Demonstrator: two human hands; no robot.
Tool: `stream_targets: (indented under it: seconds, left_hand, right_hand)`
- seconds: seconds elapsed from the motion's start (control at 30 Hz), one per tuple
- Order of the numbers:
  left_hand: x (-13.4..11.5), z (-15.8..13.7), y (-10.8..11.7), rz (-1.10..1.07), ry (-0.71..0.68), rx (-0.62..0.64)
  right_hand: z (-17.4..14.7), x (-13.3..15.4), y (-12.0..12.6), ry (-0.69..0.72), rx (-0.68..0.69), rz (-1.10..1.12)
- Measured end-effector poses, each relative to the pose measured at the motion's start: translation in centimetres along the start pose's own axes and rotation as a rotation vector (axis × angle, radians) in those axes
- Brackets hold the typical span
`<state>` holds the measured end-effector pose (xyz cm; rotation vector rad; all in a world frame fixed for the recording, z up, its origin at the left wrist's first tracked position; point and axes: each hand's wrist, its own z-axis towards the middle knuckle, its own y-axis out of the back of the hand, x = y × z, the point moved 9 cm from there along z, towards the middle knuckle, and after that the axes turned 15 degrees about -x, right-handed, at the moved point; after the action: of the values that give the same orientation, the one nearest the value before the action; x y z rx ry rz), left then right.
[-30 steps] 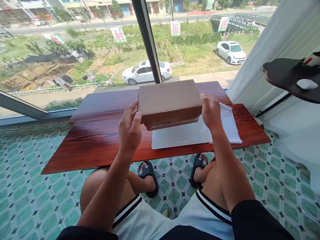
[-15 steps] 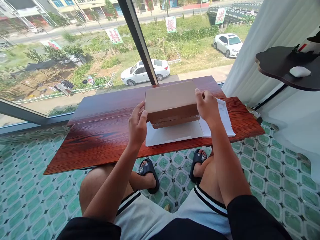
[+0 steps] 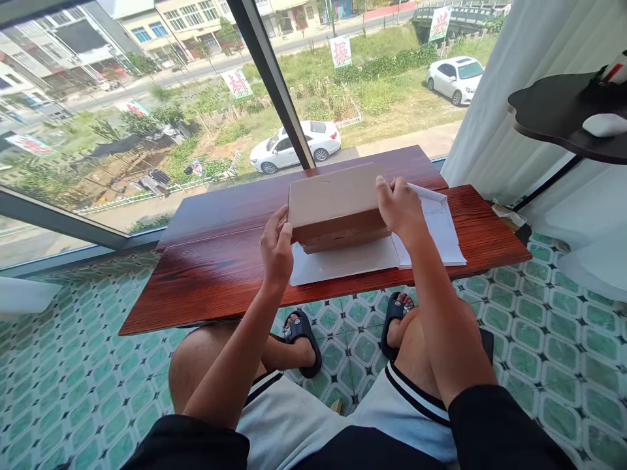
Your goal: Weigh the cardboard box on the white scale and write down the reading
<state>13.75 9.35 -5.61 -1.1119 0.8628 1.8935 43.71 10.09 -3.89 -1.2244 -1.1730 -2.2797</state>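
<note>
A brown cardboard box (image 3: 337, 196) is held between both of my hands, a little above the table, with its front side and top showing. My left hand (image 3: 277, 247) grips its left end, thumb at the near corner. At the right end, my right hand (image 3: 400, 203) holds the box with its thumb and fingers around the edge. Beneath the box lies a pale flat sheet or board (image 3: 345, 262). White papers (image 3: 435, 225) with faint print spread to the right of it, partly behind my right forearm. The far side of the box is hidden.
The dark red wooden table (image 3: 206, 281) stands against the window, with a seam along its length. A dark wavy-edged shelf (image 3: 553, 111) bearing a white rounded object (image 3: 605, 125) is at the right, near a white curtain (image 3: 499, 85). My knees are close to the table's front edge.
The view has shifted slightly, so most of the scene sits a little further right. Both hands still hold the box, which looks slightly turned or tilted.
</note>
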Motion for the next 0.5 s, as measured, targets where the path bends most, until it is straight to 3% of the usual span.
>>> stream_targets:
  seconds: [0.5]
  left_hand:
    - [1.1, -0.2, -0.1, 0.014, 0.009, 0.011]
  right_hand:
    - [-0.2, -0.4, -1.0, 0.028, -0.007, -0.038]
